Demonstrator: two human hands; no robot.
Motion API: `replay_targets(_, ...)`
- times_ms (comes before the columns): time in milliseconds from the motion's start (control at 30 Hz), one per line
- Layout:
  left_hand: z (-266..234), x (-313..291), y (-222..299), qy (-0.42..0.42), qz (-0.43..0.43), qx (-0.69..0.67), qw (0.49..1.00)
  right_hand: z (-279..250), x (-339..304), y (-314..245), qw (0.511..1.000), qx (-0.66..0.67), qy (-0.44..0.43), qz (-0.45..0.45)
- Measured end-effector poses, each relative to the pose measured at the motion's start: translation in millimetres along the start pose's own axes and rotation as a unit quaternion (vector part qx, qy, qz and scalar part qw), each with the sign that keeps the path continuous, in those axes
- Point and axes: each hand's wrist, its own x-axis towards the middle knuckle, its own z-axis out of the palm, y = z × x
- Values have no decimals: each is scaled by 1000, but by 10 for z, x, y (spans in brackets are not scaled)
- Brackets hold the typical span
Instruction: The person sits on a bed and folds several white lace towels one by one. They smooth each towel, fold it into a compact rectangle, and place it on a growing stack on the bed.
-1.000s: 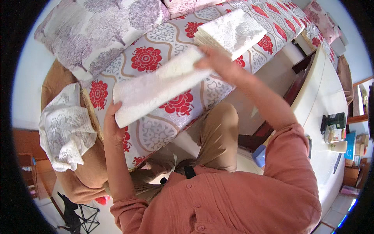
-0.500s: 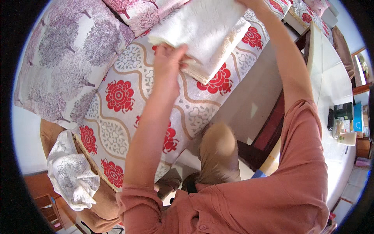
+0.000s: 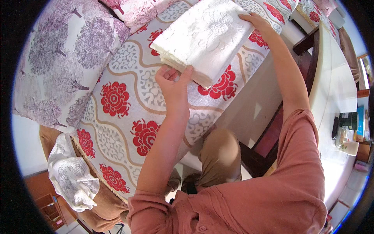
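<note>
White, raised-pattern fabric is seen in the head view: a stack of folded cloths (image 3: 204,37) is laid on the red-flowered cover (image 3: 154,111) of the seat. Its near edge is met by the left hand (image 3: 174,87), whose fingers are half curled, thumb apart; whether any layer is pinched cannot be told. The far right corner is touched by the right hand (image 3: 261,25), fingers slightly bent, their hold partly hidden. Layers could be skewed by uneven pushing, or spilled over the nearby seat edge by a hard pull.
</note>
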Motion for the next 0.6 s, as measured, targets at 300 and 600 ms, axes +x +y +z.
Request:
replay_targets(300, 116, 305, 213, -114, -93, -148, 978, -33, 95, 253, 977, 142, -93, 125)
replay_targets(600, -556, 1367, 948, -143, -33, -52, 988, 498, -523, 186, 990, 95, -99, 37)
